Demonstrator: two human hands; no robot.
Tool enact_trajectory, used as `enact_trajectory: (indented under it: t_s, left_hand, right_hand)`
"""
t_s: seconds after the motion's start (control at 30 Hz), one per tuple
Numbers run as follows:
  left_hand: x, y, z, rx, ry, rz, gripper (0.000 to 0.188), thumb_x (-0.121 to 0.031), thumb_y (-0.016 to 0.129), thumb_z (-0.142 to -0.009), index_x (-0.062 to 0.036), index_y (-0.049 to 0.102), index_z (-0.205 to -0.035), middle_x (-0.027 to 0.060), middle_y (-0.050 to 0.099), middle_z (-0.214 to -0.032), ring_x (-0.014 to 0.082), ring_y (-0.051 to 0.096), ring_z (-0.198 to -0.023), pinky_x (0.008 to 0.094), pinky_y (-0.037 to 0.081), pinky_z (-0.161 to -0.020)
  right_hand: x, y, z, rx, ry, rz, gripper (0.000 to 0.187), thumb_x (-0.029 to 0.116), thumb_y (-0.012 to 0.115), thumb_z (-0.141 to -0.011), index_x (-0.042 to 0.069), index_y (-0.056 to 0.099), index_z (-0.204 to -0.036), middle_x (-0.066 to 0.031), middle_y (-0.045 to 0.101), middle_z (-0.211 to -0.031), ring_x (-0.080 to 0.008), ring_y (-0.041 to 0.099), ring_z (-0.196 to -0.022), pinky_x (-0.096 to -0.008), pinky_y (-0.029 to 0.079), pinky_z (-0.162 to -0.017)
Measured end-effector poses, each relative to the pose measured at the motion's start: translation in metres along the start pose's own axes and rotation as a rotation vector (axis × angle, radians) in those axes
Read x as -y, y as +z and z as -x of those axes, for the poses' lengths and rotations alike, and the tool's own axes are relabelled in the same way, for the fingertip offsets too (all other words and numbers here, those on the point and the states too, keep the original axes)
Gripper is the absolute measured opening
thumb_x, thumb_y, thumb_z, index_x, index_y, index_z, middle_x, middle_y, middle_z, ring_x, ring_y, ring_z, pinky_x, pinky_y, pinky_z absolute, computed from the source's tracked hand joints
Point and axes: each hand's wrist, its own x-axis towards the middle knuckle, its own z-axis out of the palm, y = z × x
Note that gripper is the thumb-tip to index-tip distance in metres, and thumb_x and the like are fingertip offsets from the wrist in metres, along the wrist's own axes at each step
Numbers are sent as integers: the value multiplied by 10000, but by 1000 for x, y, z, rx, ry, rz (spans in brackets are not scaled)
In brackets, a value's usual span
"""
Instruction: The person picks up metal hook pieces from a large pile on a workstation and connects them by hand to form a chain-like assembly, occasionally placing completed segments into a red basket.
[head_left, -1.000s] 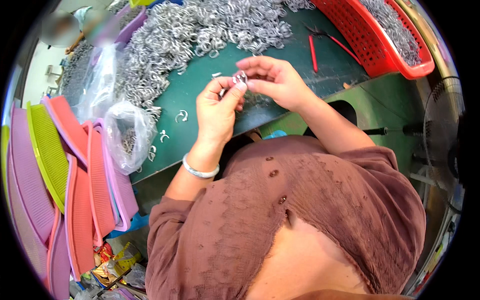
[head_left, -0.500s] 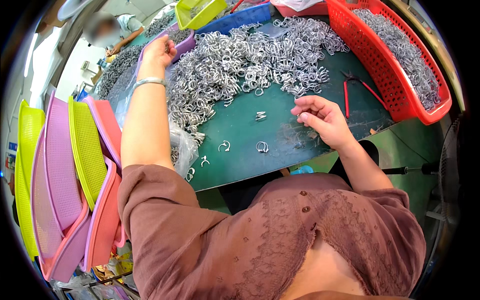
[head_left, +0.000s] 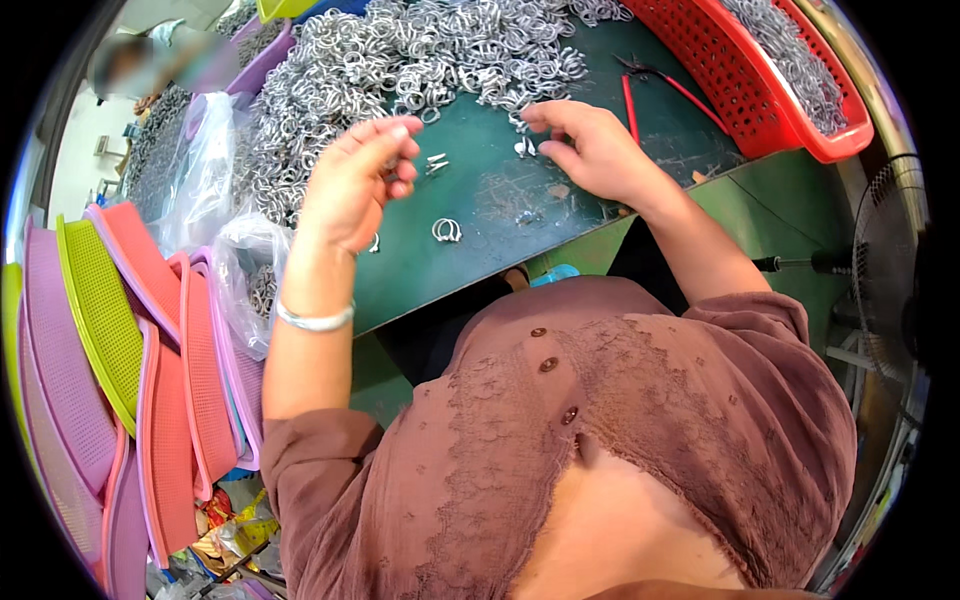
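My left hand (head_left: 358, 182) is raised over the left part of the green table (head_left: 480, 200), fingers curled and thumb pressed against them. Whatever it holds, if anything, is hidden. Across from it, my right hand (head_left: 590, 148) has bent fingers, with a small silver metal piece (head_left: 525, 147) at the fingertips. Between the hands lies a small group of silver rings (head_left: 437, 163), and nearer me a few more rings (head_left: 446, 231) stand together. Another ring (head_left: 375, 243) shows partly beside my left wrist. A big heap of silver rings (head_left: 430, 55) covers the table beyond.
Red-handled pliers (head_left: 632, 108) lie right of the heap, beside a red basket (head_left: 700, 70) holding more metal pieces. Clear plastic bags (head_left: 205, 165) hang at the left. Stacked coloured baskets (head_left: 100, 310) stand at my left. A person (head_left: 150, 65) sits far left.
My left hand has come back from the purple basket at the far left to the near table. The view has shifted. At my right hand's fingertips a silver piece now shows.
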Motion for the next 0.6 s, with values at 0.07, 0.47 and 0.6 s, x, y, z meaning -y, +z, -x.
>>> enact_trajectory:
  t_s: [0.07, 0.47, 0.6]
  left_hand:
    - [18, 7, 8, 40, -64, 82, 187, -125, 494, -819, -14, 542, -962, 2, 542, -732, 78, 478, -592, 190, 371, -510]
    - [53, 27, 21, 7, -44, 132, 190, -95, 531, -802, 3, 529, -965, 23, 539, -727, 67, 488, -570, 178, 384, -486]
    - [54, 33, 27, 12, -11, 90, 210, -78, 537, -800, 1, 518, -994, 23, 542, -742, 65, 480, -579, 182, 376, -500]
  right_hand:
    - [-2, 7, 0, -27, -104, 86, 336, -21, 556, -697, 36, 522, -1026, -112, 563, -953, -235, 559, -828, -295, 454, -689]
    - [7, 18, -7, 47, 382, -705, 232, 31, 569, -761, 7, 549, -991, -43, 598, -764, -90, 533, -613, -199, 422, -551]
    - [19, 19, -7, 61, 443, -1013, 212, 27, 560, -776, 0, 544, -986, -47, 584, -768, -82, 528, -626, -186, 423, -552]
